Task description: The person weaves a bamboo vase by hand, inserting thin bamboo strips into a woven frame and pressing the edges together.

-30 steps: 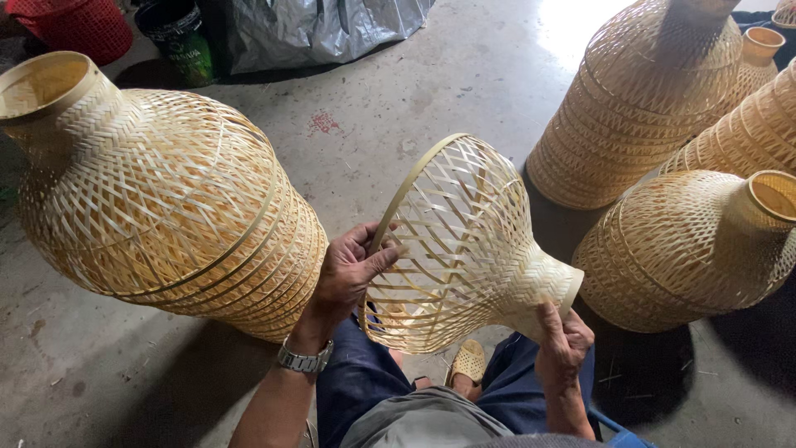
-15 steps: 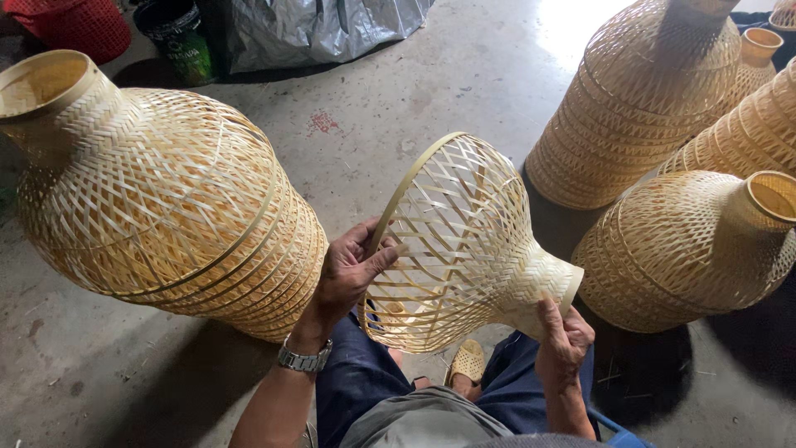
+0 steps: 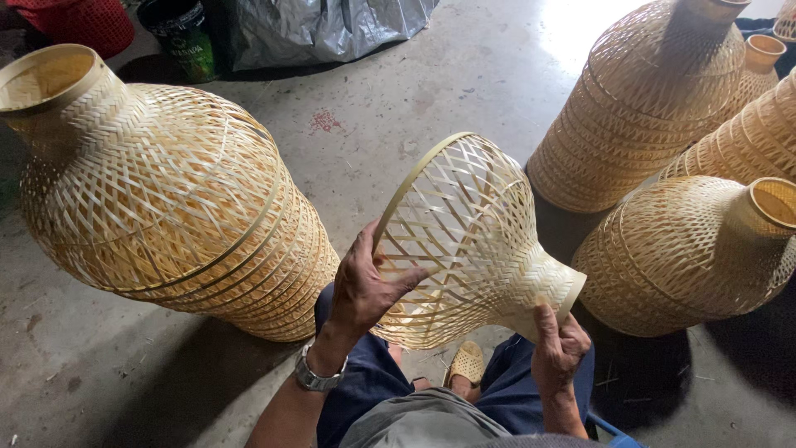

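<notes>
Woven bamboo lampshade point(image 3: 464, 241) between both hands, left fingers point(image 3: 365, 286) clasping its rim, right fingers point(image 3: 557, 344) gripping its neck

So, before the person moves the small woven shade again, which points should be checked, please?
1. Left hand grips the wide rim of the small woven shade: ok.
2. Right hand supports the narrow neck: ok.
3. Shade is clear of the big stack of shades on the left: ok.
4. Shade is clear of the lying shade on the right: ok, though close.
5. Weave unbroken on the hidden far side: cannot tell.
6. Foot in the woven sandal is clear below: ok.
</notes>
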